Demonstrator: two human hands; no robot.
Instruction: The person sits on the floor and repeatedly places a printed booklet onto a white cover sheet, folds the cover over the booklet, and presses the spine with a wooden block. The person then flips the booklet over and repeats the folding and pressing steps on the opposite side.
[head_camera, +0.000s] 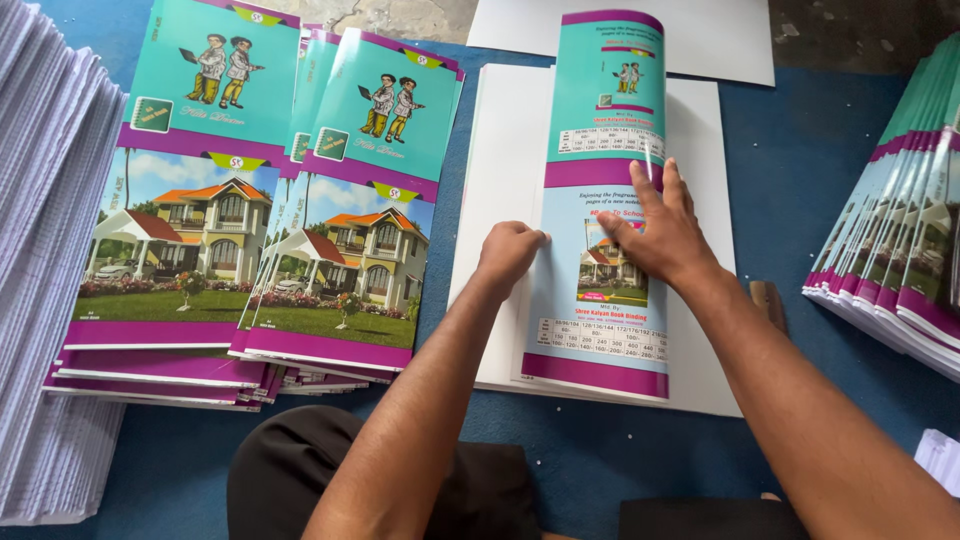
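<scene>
Fingers of right hand flatten teal-purple cover sheet; left hand fisted.

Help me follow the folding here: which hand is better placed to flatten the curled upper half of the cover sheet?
Probably the right hand: it lies open on the cover sheet, fingers reaching the curl's base. The left hand is a fist at the sheet's left edge.

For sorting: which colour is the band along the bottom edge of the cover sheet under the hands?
Purple band, seen in the head view.

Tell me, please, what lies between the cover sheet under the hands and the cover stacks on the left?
In the head view, a margin of white sheets under the cover sheet, then a strip of blue floor mat before the cover stacks.
</scene>
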